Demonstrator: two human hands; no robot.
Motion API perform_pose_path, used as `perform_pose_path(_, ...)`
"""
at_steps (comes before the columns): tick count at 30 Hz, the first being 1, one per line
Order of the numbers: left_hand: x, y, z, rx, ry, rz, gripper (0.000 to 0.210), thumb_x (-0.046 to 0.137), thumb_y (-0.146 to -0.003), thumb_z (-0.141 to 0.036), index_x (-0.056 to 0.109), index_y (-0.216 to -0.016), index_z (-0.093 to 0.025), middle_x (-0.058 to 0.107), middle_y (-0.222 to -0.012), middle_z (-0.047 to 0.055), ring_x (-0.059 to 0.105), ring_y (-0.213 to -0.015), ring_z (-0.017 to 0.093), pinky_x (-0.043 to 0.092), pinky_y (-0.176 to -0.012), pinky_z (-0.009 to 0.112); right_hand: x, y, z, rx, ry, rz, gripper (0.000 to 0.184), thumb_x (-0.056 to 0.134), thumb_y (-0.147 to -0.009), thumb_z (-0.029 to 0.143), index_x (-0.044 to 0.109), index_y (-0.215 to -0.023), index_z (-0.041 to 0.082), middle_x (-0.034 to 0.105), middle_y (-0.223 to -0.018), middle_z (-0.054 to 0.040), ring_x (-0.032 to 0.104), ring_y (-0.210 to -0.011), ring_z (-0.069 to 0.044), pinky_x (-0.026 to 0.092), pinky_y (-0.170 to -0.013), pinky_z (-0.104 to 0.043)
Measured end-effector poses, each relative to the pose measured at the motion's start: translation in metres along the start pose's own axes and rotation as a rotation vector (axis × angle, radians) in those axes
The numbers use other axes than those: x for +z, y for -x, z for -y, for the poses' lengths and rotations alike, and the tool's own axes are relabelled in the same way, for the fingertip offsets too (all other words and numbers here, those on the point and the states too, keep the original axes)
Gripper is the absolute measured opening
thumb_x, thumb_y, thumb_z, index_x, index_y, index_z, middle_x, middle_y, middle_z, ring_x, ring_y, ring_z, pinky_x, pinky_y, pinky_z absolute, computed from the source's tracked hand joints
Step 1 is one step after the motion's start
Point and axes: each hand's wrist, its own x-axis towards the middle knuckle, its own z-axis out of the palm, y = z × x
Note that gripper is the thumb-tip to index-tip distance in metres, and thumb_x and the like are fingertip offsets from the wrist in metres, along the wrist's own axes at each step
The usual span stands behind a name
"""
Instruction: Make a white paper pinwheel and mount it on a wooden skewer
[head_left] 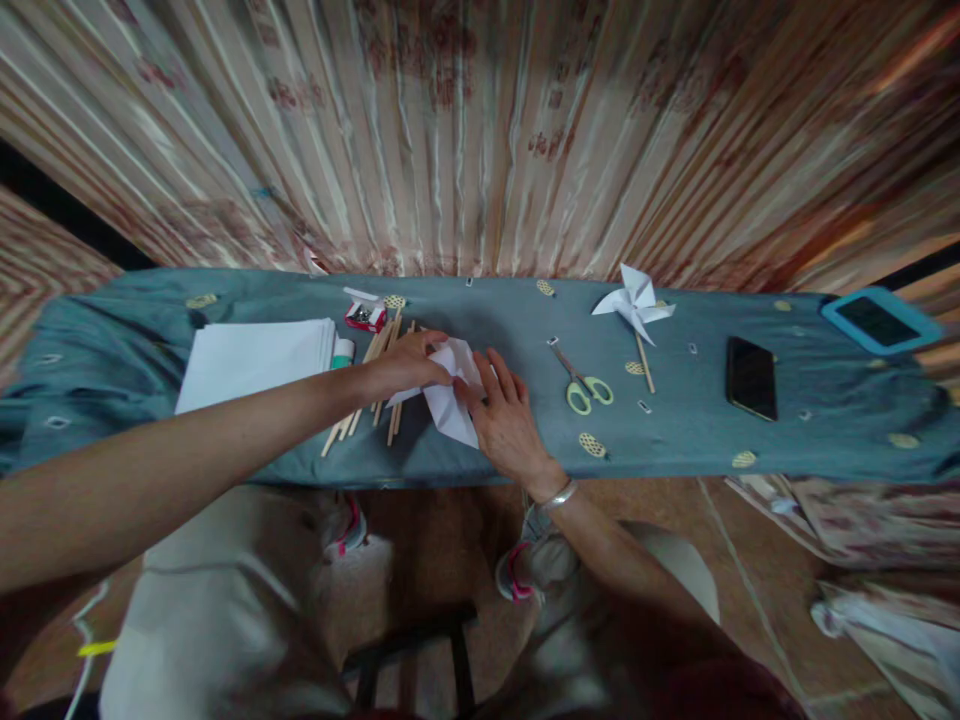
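Observation:
A white paper pinwheel (451,418), its blades folded, is held between my two hands just above the cloth. My left hand (411,364) pinches its upper left part between thumb and fingers. At its right side, my right hand (506,420) grips the paper, thumb on the front and fingers stretched along the edge. Beneath and left of the pinwheel lie several thin wooden sticks (373,350), partly covered by my left hand. A small red box of metal pins (365,316) sits open behind the sticks. Scissors (577,380) with pale green handles rest to the right.
A blue-green cloth (510,320) covers the narrow table. At left are a stack of white paper (255,355) and a glue stick (343,352). Rightward lie a pinwheel on a stick (636,304), a black phone (751,378) and a blue-framed tablet (881,320). A curtain (480,140) hangs behind.

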Motion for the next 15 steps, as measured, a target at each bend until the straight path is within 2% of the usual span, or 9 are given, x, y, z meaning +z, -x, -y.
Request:
perform_pose_path(3, 0.000, 0.004, 0.004, -0.036, 0.224, -0.018, 0.073, 0.077, -0.051, -0.014, 0.062, -0.123, -0.013, 0.071, -0.103, 0.009, 0.067, -0.091, 0.026, 0.053, -0.076, 0.033, -0.002, 0.001, 0.002, -0.016, 0.006, -0.010, 0.046, 0.047, -0.094, 0.009, 0.048, -0.138, 0.019, 0.037, -0.154, -0.0174, 0.025, -0.147, -0.035, 0.037, -0.108, -0.055)
perform_pose_path(6, -0.002, 0.011, 0.005, -0.048, 0.354, -0.026, 0.069, 0.078, -0.048, -0.014, 0.066, -0.115, -0.015, 0.071, -0.100, 0.008, 0.066, -0.091, 0.026, 0.052, -0.077, 0.033, -0.005, 0.001, 0.003, -0.025, 0.000, -0.020, 0.045, 0.047, -0.094, 0.011, 0.049, -0.138, 0.020, 0.036, -0.155, -0.0173, 0.023, -0.147, -0.035, 0.036, -0.109, -0.055)
perform_pose_path(15, -0.006, 0.023, -0.003, -0.047, 0.391, -0.104, 0.071, 0.084, -0.045, -0.016, 0.067, -0.114, -0.015, 0.071, -0.096, 0.007, 0.066, -0.091, 0.026, 0.050, -0.081, 0.035, -0.018, -0.003, 0.006, -0.029, 0.042, -0.050, 0.045, 0.048, -0.094, 0.013, 0.049, -0.138, 0.023, 0.037, -0.154, -0.0162, 0.023, -0.147, -0.033, 0.035, -0.108, -0.054)
